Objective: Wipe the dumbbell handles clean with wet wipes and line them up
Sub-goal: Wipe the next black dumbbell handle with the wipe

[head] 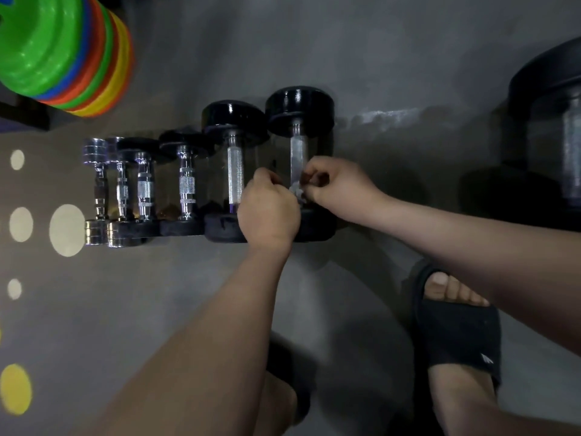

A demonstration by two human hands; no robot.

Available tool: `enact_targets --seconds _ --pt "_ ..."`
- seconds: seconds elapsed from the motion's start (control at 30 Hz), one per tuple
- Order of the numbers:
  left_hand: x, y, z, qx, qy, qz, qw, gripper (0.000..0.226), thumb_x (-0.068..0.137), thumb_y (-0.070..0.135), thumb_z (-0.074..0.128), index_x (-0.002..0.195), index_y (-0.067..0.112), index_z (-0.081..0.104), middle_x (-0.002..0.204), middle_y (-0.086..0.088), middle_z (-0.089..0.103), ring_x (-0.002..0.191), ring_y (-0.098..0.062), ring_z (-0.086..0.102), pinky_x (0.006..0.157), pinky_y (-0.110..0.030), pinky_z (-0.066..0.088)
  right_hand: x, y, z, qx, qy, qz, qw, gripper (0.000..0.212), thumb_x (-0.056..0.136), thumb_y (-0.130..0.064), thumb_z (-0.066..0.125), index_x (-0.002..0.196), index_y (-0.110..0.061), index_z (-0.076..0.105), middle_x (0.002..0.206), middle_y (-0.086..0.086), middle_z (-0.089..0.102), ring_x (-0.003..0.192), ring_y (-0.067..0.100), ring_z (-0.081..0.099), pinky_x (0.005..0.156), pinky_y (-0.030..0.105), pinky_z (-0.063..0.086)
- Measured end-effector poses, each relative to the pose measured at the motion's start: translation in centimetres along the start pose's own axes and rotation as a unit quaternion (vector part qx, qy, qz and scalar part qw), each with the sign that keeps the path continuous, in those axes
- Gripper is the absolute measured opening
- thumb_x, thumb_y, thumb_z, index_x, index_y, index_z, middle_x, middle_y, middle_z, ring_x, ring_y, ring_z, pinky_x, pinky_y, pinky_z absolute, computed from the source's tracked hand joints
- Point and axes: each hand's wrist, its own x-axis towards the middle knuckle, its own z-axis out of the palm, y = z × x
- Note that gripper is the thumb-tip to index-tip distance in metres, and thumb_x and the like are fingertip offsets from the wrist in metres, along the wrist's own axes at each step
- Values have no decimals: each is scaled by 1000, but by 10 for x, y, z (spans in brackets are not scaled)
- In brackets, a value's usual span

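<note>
On grey flr (393,67) | dumbbells (187,184) in row | L hand (268,212), R hand (338,184) pinch wipe (297,193)

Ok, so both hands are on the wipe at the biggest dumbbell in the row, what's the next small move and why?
Probably slide the wet wipe up the handle toward the far head. The left hand and right hand both pinch it at the handle's near end, and the stretch above them is uncovered, so likely not yet wiped.
</note>
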Motion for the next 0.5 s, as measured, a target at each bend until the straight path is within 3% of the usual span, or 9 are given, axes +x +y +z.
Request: enact_targets --seconds 0.07,0.13,0.27,0.3,0.37,0.5 --pt "-1 -2 5 -7 28 11 1000 24 85 7 42 95 15 62 94 -3 65 89 -27 57 72 -36 42 1 1 -10 -35 -62 15 997 12 81 -11 72 82 -22 69 70 -9 62 57 -5 53 56 14 41" --pt "-1 -4 8 -18 41 5 999 24 84 7 41 93 14 62 92 -3 65 89 -28 57 76 -41 47 2 4 -18 -63 -95 41 993 15 80 -7 70 82 -21 72 67 -11 62 52 -8 52 55 15 39" --pt "-1 -5 10 -8 45 9 999 26 81 13 38 88 17 63 91 -3 67 89 -29 58 77 -41 48 2 5 -14 -7 -75 74 994 9 78 -15 81 80 -16 73 73 -8 69 57 -4 54 59 19 44" --pt "0 -5 11 -8 43 5 999 26 81 14 38 87 18 63 90 -2 67 88 -28 58 76 -41 48 2 3 -10 3 -66 72 995 18 75 -22 86 80 -13 72 74 -6 69 59 -1 54 59 20 43" --pt "0 -6 12 -10 39 -2 999 24 82 13 40 86 19 63 89 0 67 88 -27 59 76 -40 48 2 0 -6 -18 -56 64 996 27 74 -30 87 80 -11 68 74 -5 66 63 5 54 59 24 42" --pt "-1 -6 11 -19 40 1 999 23 82 13 40 83 23 60 88 -1 68 88 -28 59 78 -44 50 4 -5 -8 -65 -71 72 993 22 78 -29 82 85 -14 68 78 -4 67 70 11 59 61 27 46"
